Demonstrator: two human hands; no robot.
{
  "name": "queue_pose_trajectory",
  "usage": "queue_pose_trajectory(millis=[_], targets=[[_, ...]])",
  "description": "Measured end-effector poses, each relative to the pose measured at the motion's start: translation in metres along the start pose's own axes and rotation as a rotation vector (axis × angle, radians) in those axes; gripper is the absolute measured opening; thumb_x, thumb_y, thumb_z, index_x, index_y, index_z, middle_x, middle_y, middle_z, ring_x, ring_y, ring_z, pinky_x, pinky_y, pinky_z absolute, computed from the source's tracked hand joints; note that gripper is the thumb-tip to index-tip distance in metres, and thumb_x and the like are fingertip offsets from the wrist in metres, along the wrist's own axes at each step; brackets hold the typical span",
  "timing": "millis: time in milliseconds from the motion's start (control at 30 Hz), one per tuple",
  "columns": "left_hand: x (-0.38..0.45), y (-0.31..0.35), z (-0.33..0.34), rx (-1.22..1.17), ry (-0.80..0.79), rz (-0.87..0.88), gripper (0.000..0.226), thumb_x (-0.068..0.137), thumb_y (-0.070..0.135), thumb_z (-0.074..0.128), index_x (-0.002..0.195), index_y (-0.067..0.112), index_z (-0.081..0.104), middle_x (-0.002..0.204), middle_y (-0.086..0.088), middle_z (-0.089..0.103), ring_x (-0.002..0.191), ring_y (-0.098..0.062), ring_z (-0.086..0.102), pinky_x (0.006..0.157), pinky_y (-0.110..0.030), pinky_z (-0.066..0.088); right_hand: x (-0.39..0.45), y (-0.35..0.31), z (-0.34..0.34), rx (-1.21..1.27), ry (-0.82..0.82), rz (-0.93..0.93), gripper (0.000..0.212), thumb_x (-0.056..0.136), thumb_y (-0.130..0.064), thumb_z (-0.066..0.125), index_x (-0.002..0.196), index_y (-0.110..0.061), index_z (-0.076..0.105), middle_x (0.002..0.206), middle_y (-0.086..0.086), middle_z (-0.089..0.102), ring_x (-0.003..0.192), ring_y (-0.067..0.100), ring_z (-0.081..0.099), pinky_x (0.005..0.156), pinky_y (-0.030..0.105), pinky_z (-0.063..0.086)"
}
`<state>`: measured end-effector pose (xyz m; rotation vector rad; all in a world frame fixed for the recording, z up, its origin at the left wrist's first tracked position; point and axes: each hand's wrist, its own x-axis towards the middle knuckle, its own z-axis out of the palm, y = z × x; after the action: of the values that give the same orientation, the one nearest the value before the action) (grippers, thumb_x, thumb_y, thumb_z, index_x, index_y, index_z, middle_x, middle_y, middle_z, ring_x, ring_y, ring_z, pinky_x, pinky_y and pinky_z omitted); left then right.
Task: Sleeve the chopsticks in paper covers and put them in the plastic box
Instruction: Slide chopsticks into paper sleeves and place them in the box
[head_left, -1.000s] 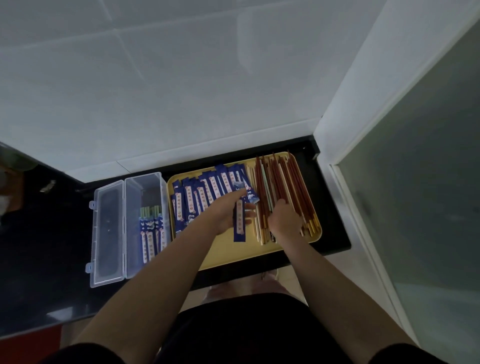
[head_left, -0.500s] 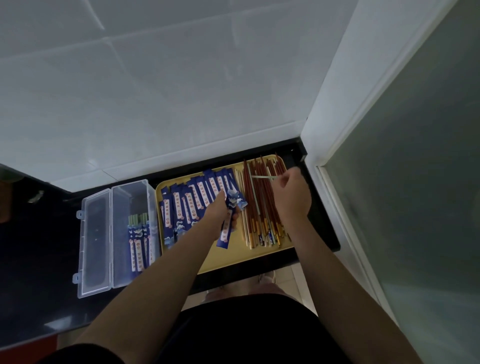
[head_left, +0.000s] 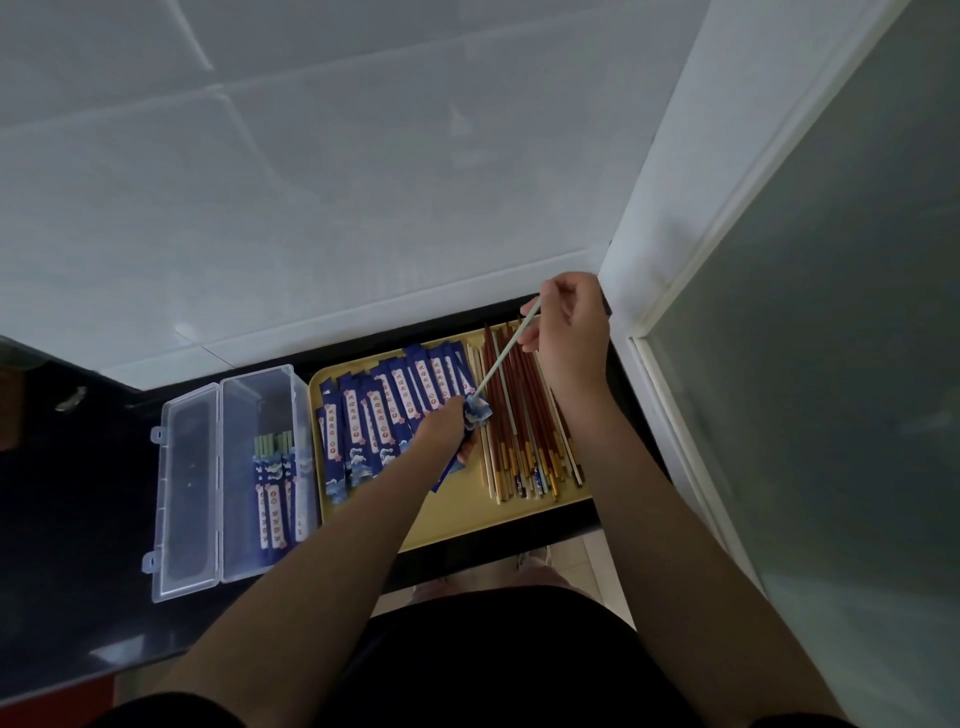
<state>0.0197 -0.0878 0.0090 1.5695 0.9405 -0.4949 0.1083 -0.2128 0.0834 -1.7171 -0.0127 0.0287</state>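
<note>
Right hand (head_left: 569, 332): pinching pale chopstick (head_left: 506, 349), tip at mouth of blue paper cover (head_left: 470, 431) gripped by left hand (head_left: 441, 431), above yellow tray (head_left: 467, 512); open plastic box (head_left: 234, 519) left on bench (head_left: 67, 545)

1. Clear, glossy plastic box (head_left: 260, 415).
2. Printed blue paper covers (head_left: 395, 410).
3. Smooth yellow tray (head_left: 467, 519), apparently plastic.
4. Reddish-brown chopsticks (head_left: 524, 415), wood-like, smooth.
5. Glossy black counter (head_left: 78, 519).
6. Shiny white wall tiles (head_left: 311, 182).
</note>
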Motion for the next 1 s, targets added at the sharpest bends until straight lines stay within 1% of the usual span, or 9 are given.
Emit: queue_pose_trajectory(millis=[133, 267, 433, 533, 600, 667, 800, 900, 1000], targets=[[0.002, 0.001, 0.002, 0.002, 0.001, 0.008, 0.039, 0.106, 0.03, 0.029, 0.095, 0.01, 0.062, 0.068, -0.01, 0.051, 0.057, -0.02, 0.043, 0.06, -0.031, 0.037, -0.003, 0.01, 0.004, -0.026, -0.046, 0.02, 0.015, 0.106, -0.024, 0.047, 0.11, -0.011, 0.054, 0.088, 0.009, 0.07, 0.059, 0.02, 0.067, 0.059, 0.033, 0.058], [0.007, 0.001, 0.001, -0.006, 0.042, 0.0, 0.04, 0.105, 0.028, 0.033, 0.075, 0.006, 0.046, 0.06, -0.01, 0.045, 0.05, -0.02, 0.041, 0.051, -0.029, 0.034, 0.0, 0.009, 0.001, -0.011, -0.001, 0.007, 0.015, 0.106, -0.023, 0.047, 0.109, -0.01, 0.055, 0.086, 0.009, 0.07, 0.059, 0.021, 0.067, 0.059, 0.031, 0.057], [0.004, 0.001, 0.0, -0.02, 0.048, -0.017, 0.042, 0.106, 0.023, 0.031, 0.067, 0.007, 0.04, 0.055, -0.009, 0.042, 0.046, -0.019, 0.04, 0.047, -0.026, 0.033, 0.002, 0.006, 0.0, -0.028, 0.032, -0.003, 0.016, 0.106, -0.023, 0.047, 0.109, -0.01, 0.055, 0.085, 0.008, 0.07, 0.058, 0.022, 0.067, 0.058, 0.03, 0.058], [0.004, 0.002, 0.0, -0.051, 0.014, -0.004, 0.042, 0.106, 0.027, 0.033, 0.073, 0.007, 0.049, 0.06, -0.01, 0.046, 0.051, -0.02, 0.041, 0.056, -0.031, 0.037, -0.002, 0.008, 0.003, -0.052, -0.072, 0.025, 0.016, 0.105, -0.024, 0.049, 0.11, -0.011, 0.056, 0.088, 0.006, 0.07, 0.062, 0.021, 0.068, 0.059, 0.029, 0.059], [0.003, 0.002, 0.0, -0.05, -0.046, 0.012, 0.043, 0.105, 0.033, 0.034, 0.077, 0.009, 0.055, 0.063, -0.011, 0.05, 0.053, -0.018, 0.042, 0.064, -0.033, 0.038, -0.004, 0.012, 0.004, -0.207, -0.309, 0.094, 0.016, 0.103, -0.027, 0.053, 0.112, -0.014, 0.059, 0.093, 0.003, 0.07, 0.065, 0.014, 0.07, 0.058, 0.023, 0.058], [0.002, 0.003, 0.0, -0.081, -0.058, 0.017, 0.05, 0.105, 0.039, 0.032, 0.072, 0.009, 0.055, 0.061, -0.01, 0.052, 0.049, -0.017, 0.043, 0.06, -0.031, 0.038, -0.006, 0.021, 0.002, -0.412, -0.531, 0.195, 0.015, 0.101, -0.029, 0.057, 0.112, -0.019, 0.059, 0.096, 0.0, 0.068, 0.068, 0.012, 0.071, 0.056, 0.018, 0.054], [0.004, -0.002, -0.004, -0.167, -0.036, -0.059, 0.061, 0.105, 0.05, 0.029, 0.081, 0.005, 0.061, 0.066, -0.01, 0.058, 0.052, -0.019, 0.051, 0.062, -0.031, 0.046, -0.011, 0.058, 0.002, -0.79, -0.496, 0.238, 0.006, 0.1, -0.02, 0.056, 0.104, -0.017, 0.06, 0.097, 0.0, 0.065, 0.079, 0.014, 0.068, 0.075, 0.03, 0.059], [0.005, -0.006, -0.007, -0.153, -0.073, -0.091, 0.071, 0.097, 0.066, 0.033, 0.087, 0.003, 0.064, 0.069, -0.013, 0.059, 0.062, -0.025, 0.057, 0.078, -0.036, 0.052, -0.021, 0.083, 0.008, -0.985, -0.525, 0.248, 0.012, 0.098, -0.015, 0.057, 0.109, -0.014, 0.061, 0.101, 0.003, 0.064, 0.089, 0.018, 0.063, 0.086, 0.037, 0.056], [0.005, -0.008, -0.009, -0.125, -0.133, -0.102, 0.047, 0.099, 0.051, 0.05, 0.097, 0.005, 0.061, 0.067, -0.009, 0.057, 0.061, -0.023, 0.055, 0.074, -0.039, 0.055, -0.036, 0.099, 0.014, -1.058, -0.569, 0.257, 0.017, 0.098, -0.013, 0.054, 0.114, -0.013, 0.051, 0.102, 0.004, 0.06, 0.086, 0.021, 0.058, 0.078, 0.036, 0.052]])
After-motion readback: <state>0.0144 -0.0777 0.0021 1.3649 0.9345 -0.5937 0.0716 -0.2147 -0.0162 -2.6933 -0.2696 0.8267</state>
